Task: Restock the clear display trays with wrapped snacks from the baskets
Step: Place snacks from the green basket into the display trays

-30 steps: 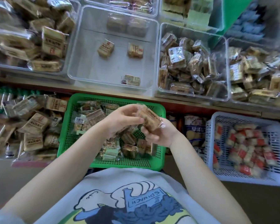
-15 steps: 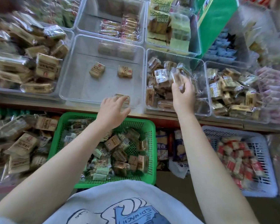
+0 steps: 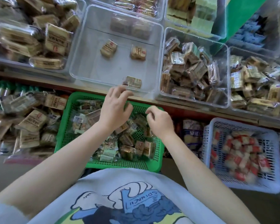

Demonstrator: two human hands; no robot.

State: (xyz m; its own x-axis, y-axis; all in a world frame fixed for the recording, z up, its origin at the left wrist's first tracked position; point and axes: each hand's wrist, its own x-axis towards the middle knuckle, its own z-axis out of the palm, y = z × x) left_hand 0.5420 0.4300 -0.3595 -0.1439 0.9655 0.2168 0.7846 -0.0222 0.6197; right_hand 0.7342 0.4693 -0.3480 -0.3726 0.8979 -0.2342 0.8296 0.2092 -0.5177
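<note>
So, plenty gets lost at the edges: the clear trays at 12 o'clock are cut off by the top of the frame, and their contents are smeared by blur and glare. The print on the wrappers can't be read anywhere. The heap of tan packets (image 3: 27, 125) at 9 o'clock is cropped at the left edge, and what it sits on can't be made out. A few packets between the two baskets (image 3: 191, 135) are half hidden behind the right forearm.

Both hands are held above the green basket (image 3: 158, 156), which sits at the centre and is about half filled with wrapped snacks (image 3: 128, 143). The left hand (image 3: 115, 109) is spread with fingers loosely bent, fingertips at the basket's far rim and just short of the near wall of the middle clear tray (image 3: 81, 62); nothing is gripped by it. The right hand (image 3: 158, 122) is seen from the back with fingers curled down toward the snacks; nothing can be seen held in it, though whether the fingertips touch a packet can't be told.

Only three packets are seen in the middle tray, one of them (image 3: 132, 81) against its near wall. The tray at 2 o'clock (image 3: 162, 65) is heaped full. A white basket (image 3: 205, 159) of red-and-white snacks is parked at 4 o'clock.
</note>
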